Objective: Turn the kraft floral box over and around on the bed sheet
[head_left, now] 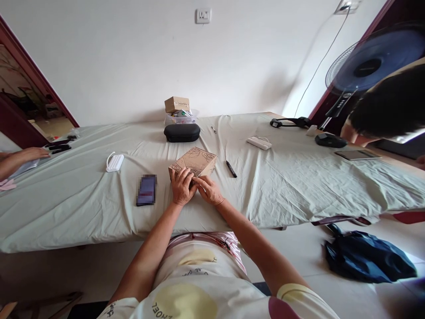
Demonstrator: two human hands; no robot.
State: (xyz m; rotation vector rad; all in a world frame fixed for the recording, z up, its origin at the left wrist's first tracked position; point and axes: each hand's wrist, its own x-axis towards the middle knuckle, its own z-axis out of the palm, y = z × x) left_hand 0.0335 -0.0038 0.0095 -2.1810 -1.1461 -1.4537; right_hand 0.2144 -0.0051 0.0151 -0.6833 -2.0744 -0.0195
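Observation:
A brown cardboard box with printed line drawings [196,161] lies on the cloth-covered table [299,177] in front of me. My left hand [181,186] rests against its near side, fingers curled on the box's front edge. My right hand [209,189] sits beside it, fingers pinched at the same near edge of the box. The two hands touch each other. A phone [146,189] lies left of my left hand, and a black pen [231,169] lies just right of the box.
Behind the box are a black case [182,132], a clear tub with a small cardboard box [177,104] on top, and white objects [114,161] [259,142]. Another person's hand [31,153] is at the left; a person's head [388,106] and a fan [372,62] are at the right. A dark bag [368,257] lies on the floor.

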